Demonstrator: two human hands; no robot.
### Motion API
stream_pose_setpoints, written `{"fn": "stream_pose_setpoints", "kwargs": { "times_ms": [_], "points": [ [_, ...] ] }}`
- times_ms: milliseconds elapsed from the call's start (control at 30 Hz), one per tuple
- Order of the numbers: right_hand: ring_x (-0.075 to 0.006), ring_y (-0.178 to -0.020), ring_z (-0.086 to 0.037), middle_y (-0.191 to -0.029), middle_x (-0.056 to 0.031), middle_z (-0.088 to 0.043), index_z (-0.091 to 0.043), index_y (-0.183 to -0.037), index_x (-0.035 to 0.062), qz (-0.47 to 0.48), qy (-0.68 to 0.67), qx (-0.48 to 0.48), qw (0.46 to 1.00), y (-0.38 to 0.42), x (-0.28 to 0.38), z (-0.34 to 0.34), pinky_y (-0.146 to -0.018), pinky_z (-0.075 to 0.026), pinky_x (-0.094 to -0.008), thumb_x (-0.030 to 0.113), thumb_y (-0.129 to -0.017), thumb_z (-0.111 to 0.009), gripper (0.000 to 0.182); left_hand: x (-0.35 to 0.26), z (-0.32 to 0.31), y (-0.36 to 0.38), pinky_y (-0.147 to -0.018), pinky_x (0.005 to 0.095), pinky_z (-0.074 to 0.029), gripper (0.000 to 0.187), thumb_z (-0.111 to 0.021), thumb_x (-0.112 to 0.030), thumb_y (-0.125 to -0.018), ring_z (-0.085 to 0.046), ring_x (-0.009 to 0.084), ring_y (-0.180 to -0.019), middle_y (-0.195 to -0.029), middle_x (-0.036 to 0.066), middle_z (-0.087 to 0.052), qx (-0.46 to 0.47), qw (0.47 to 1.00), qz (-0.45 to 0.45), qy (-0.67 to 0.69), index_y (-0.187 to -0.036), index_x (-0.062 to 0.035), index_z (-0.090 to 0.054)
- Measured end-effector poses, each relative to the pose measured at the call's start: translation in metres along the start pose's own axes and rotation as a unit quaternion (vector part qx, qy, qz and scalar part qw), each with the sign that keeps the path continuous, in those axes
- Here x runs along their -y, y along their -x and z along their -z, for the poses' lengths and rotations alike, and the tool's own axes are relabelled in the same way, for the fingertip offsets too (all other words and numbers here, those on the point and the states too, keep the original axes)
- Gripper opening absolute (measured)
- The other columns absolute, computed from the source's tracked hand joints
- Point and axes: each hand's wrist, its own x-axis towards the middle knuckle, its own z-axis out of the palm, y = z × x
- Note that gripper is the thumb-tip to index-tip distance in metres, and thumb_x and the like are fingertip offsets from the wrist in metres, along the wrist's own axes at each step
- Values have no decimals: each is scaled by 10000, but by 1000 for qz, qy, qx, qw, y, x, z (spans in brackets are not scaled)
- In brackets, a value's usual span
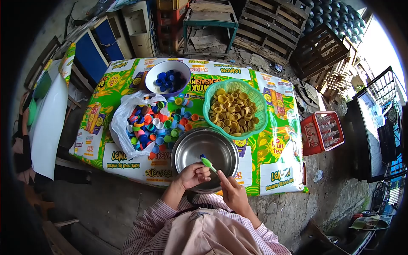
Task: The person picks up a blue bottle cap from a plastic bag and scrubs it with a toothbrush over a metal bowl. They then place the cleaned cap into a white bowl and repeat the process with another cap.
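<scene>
Both hands are above a shiny steel bowl (182, 146) at the table's near edge. My right hand (233, 196) is closed, its fingertips at the lower end of a slim light-green and white tool (208, 163) of a kind I cannot make out. Dark blue shows at the tool's far end. My left hand (193, 175) is curled beside the tool; what its fingers hold, if anything, is hidden. Left of the bowl, a white plastic bag (120, 121) spills mixed coloured bottle caps (156, 123).
A green plastic basket (208, 100) holds yellow caps (233, 111). Blue caps (170, 80) lie in a white bowl (152, 76). A printed plastic sheet (278, 163) covers the table. Right of it stands a red crate (312, 138); wooden pallets (272, 25) are behind.
</scene>
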Motion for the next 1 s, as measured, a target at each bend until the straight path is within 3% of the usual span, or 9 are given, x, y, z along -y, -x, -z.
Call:
{"fn": "stream_pose_setpoints", "kwargs": {
  "times_ms": [433, 500, 600, 667, 733, 800, 867, 900, 1000],
  "points": [
    [-286, -544, -524, -720, -133, -503, -429, -1322, 112, -45, -12, -69, 996, 4, 0, 3, -493, -420, -389, 34, -860, -512, 476, 0, -16, 4, -576, 246, -362, 181, -394, -165, -924, -385, 66, -526, -558, -74, -398, -106, 983, -7, -151, -903, -63, -542],
    [-301, -568, -531, -764, -159, -529, -439, -1308, 79, -1, -15, -119, 993, 7, -4, 2, -501, -421, -383, 10, -847, -510, 471, 4, -22, -1, -497, 285, -368, 147, -479, -138, -870, -509, 137, -556, -637, 0, -558, -195, 847, -98, -485, -878, -44, -591],
    [-341, -581, -547, -743, -178, -550, -425, -1324, 105, -138, 15, 28, 990, 1, -8, 5, -509, -425, -422, 45, -864, -504, 471, 0, -33, -1, -597, 377, -446, 101, -526, -118, -814, -586, 311, -678, -761, 107, -619, -219, 264, -179, -922, -849, -41, -582],
    [-368, -621, -560, -786, -210, -567, -431, -1320, 114, -137, 0, 8, 990, -2, -1, 10, -538, -434, -423, 37, -863, -497, 469, -7, -48, -6, -681, 440, -451, 92, -545, -111, -797, -587, 357, -765, -754, 148, -599, -194, 453, -173, -853, -841, -32, -564],
    [-394, -661, -573, -829, -242, -585, -438, -1317, 124, -141, -13, -9, 990, -1, -3, 9, -567, -443, -424, 29, -862, -490, 467, -9, -53, -10, -701, 425, -443, 86, -543, -65, -790, -569, 357, -789, -792, 163, -594, -154, 491, -172, -840, -862, -19, -556],
    [-348, -569, -552, -724, -178, -554, -393, -1354, 173, -138, 54, 25, 989, 0, -11, 2, -497, -426, -434, 92, -882, -489, 489, -6, -39, -8, -702, 422, -456, 111, -548, -87, -795, -575, 351, -783, -795, 154, -597, -175, 494, -159, -837, -883, -26, -574],
    [-347, -569, -561, -728, -177, -564, -388, -1356, 167, -130, 63, 39, 989, -3, -7, 4, -494, -434, -426, 97, -879, -493, 493, -5, -25, -4, -690, 425, -475, 126, -547, -153, -804, -604, 335, -780, -782, 142, -615, -186, 334, -127, -915, -849, -44, -591],
    [-349, -579, -568, -744, -182, -575, -395, -1350, 157, -123, 45, 17, 991, -6, -5, 5, -500, -440, -425, 96, -878, -495, 487, -6, -35, -6, -702, 418, -487, 147, -544, -182, -809, -614, 323, -792, -815, 128, -629, -209, 414, -127, -877, -862, -61, -609],
    [-353, -600, -580, -774, -188, -594, -409, -1335, 135, -133, 39, 17, 990, -5, -5, 1, -516, -451, -427, 92, -875, -500, 471, -19, -19, -8, -694, 430, -491, 154, -534, -186, -818, -615, 332, -767, -821, 130, -630, -218, 373, -42, -901, -877, -68, -613]
  ]
}}
